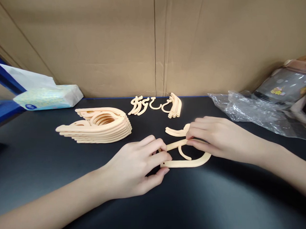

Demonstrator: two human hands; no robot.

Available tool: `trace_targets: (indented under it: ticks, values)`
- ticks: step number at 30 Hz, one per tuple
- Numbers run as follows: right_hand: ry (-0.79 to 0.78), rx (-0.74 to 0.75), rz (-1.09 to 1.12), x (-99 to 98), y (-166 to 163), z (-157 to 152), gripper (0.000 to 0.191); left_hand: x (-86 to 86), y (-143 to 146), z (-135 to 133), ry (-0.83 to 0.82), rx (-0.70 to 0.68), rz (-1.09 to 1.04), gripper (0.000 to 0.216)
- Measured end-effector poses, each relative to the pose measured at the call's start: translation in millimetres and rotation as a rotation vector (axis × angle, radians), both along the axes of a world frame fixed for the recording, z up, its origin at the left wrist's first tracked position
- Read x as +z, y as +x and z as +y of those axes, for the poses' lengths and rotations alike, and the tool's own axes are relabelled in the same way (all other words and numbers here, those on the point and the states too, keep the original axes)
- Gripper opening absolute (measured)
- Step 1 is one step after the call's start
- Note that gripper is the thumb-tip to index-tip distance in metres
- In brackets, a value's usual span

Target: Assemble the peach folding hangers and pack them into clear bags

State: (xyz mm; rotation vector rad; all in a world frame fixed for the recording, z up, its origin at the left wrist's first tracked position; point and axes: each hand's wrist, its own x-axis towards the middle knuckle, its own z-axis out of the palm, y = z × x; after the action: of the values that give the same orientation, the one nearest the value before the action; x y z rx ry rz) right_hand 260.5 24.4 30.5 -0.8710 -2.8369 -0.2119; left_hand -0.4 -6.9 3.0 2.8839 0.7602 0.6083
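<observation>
While the left hand [140, 163] pinches one end of a hanger [187, 163], the right hand [208, 136] grips its far side.

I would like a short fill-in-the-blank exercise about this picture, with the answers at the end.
1. The table top is ____ in colour.
2. Of the left hand and the right hand, the one nearer to the clear plastic wrap is the ____ one.
3. From the person's own viewpoint, the stacked hangers lie to the ____ of the folded hanger at the hands.

Answers: black; right; left.
</observation>
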Motion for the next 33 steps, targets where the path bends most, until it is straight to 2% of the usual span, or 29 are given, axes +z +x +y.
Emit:
trace_targets:
  ticks: [6, 11, 17, 24, 33]
  values:
    - [0.108, -0.142, -0.01, 4.9, 14, 16, 0.028, 0.2, -1, 0, 0.025, -0.005, -0.009, 0.014]
    - [0.104, -0.252, -0.081, 6.6, 21, 21, 0.022, 1.3, -1, 1, 0.083, 0.018, -0.026, 0.019]
    - [0.128, -0.232, -0.091, 1.6, 16, 17, 0.029, 3.7, 0, 3, 0.14, 0.103, -0.063, 0.019]
    - [0.195, -0.208, -0.103, -2.9, 12, 14, 0.025, 1.6, -1, 3, 0.187, 0.111, -0.041, 0.016]
    - [0.253, -0.307, -0.088, -6.6, 4, 10, 0.024, 1.9, 1, 3, 0.128, 0.121, -0.048, 0.013]
